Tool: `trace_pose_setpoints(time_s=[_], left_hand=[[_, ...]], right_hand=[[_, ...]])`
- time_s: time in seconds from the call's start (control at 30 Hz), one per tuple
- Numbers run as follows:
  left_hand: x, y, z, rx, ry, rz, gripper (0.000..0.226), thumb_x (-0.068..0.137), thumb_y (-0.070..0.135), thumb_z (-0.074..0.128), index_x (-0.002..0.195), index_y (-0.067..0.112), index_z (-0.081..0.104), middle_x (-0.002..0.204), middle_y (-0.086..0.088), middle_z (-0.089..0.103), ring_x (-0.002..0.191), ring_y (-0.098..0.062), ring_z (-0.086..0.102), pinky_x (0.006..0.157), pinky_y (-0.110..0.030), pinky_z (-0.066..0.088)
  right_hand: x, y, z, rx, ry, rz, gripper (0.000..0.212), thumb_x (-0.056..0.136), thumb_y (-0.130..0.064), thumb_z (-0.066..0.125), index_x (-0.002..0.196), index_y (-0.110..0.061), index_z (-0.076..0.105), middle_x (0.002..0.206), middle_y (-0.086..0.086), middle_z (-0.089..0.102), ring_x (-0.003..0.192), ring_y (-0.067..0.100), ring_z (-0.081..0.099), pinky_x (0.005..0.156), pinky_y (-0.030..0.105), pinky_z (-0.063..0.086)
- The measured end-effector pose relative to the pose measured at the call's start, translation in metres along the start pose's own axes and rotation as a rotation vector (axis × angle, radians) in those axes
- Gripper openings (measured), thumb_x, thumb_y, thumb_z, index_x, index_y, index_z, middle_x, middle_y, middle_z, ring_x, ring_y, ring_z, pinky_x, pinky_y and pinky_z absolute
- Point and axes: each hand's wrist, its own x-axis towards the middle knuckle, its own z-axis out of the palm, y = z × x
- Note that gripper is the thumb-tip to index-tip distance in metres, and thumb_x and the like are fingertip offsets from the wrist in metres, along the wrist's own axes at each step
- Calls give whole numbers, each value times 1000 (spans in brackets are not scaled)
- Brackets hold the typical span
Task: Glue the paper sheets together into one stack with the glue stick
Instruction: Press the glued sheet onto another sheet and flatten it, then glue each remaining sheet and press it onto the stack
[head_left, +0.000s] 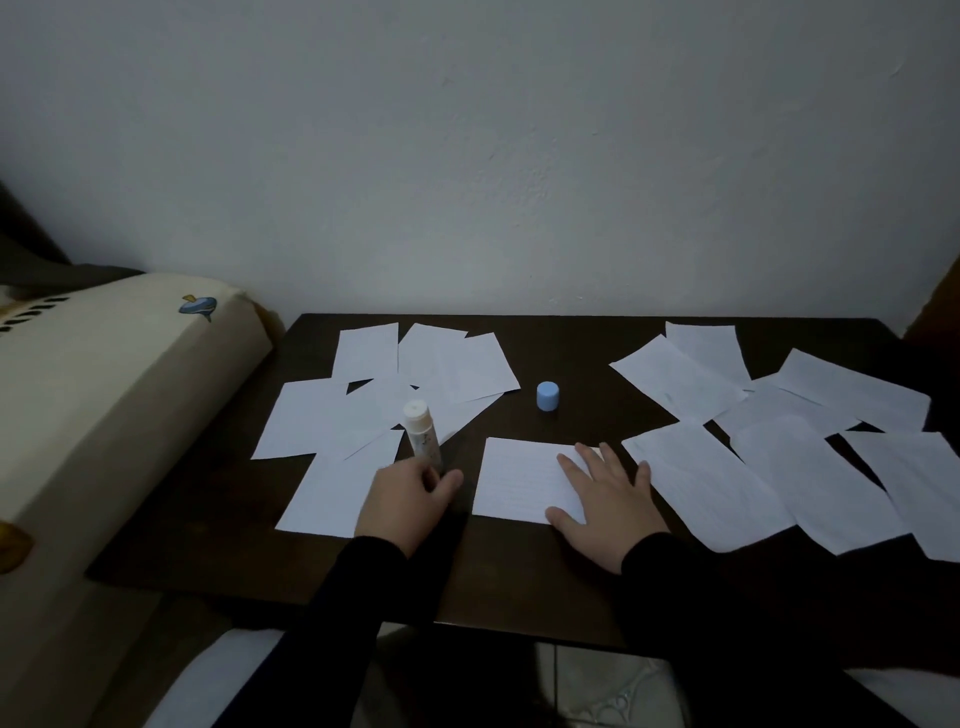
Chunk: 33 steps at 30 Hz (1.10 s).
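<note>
Glue stick: uncapped, upright, long axis vertical, base gripped in the curled fingers of the left hand. Centre sheet: just right of the stick, pinned by the right hand, fingers spread flat.

Rightmost sheet apparently runs off-frame.

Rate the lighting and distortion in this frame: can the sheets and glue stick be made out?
Head view: dim, bluish and shadowy; white sheets and uncapped glue stick stand out against the dark table; black sleeves merge with it; wide-angle bending at the edges.
</note>
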Motion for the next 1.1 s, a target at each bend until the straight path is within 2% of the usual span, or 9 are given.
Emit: trace_pose_setpoints(time_s=[0.07,0.13,0.2,0.27,0.4,0.73,0.93,1.03,1.1], left_hand=[[3,-7,-3,-72,72,-114,29,86,43,66,86,16,56,89,1,63,80,-12,57,73,-27,47],[7,-7,-3,-217,119,-172,39,83,38,71,107,15,51,108,-2,59,94,-17,55,79,-28,46],[9,-6,-4,-370,120,-176,62,81,36,74,132,18,41,128,-5,54,112,-22,55,91,-33,46],[8,-1,-2,-437,104,-142,67,84,32,72,140,19,37,139,-4,50,122,-25,52,99,-37,44],[8,5,0,-427,102,-110,49,92,28,62,136,16,45,136,-5,54,122,-24,52,99,-34,42],[7,13,-2,-455,91,-69,45,93,31,61,132,14,49,131,-5,58,118,-22,54,93,-29,41],[9,10,-11,-467,86,-112,50,93,35,58,138,17,43,139,-6,52,124,-25,51,102,-38,42],[13,7,-16,-516,90,-150,51,94,36,57,139,19,41,141,-5,50,125,-26,50,102,-40,42],[15,4,-21,-550,102,-169,52,94,37,56,140,21,39,142,-5,48,126,-27,50,102,-42,44]], right_hand=[[0,-5,0,1,48,-39,66,97,-57,32,154,-30,10,162,-2,-2,148,24,-9,115,58,-5],[1,-6,1,17,66,-57,65,98,-56,30,154,-30,10,162,-3,0,149,24,-7,116,56,-4],[3,-8,1,32,53,-43,66,98,-57,28,154,-30,7,163,-2,-1,149,24,-7,117,55,-3],[3,-8,2,37,13,-23,68,98,-58,27,155,-29,5,163,-1,-3,149,24,-8,117,55,-3],[1,-7,2,3,-44,-15,71,97,-61,28,154,-29,3,162,-1,-7,149,24,-8,116,56,-2],[-22,-11,-14,-61,-146,-46,74,89,-63,46,151,-33,19,160,0,12,146,23,12,116,59,0],[-4,-23,-35,13,-53,-1,60,87,-60,52,138,-30,43,142,1,40,131,21,38,113,50,24],[16,-37,-41,214,50,15,50,92,-47,54,136,-26,47,137,1,45,124,18,47,105,39,41],[32,-46,-43,332,87,20,44,93,-37,57,134,-24,50,134,1,50,120,16,51,101,34,46]])
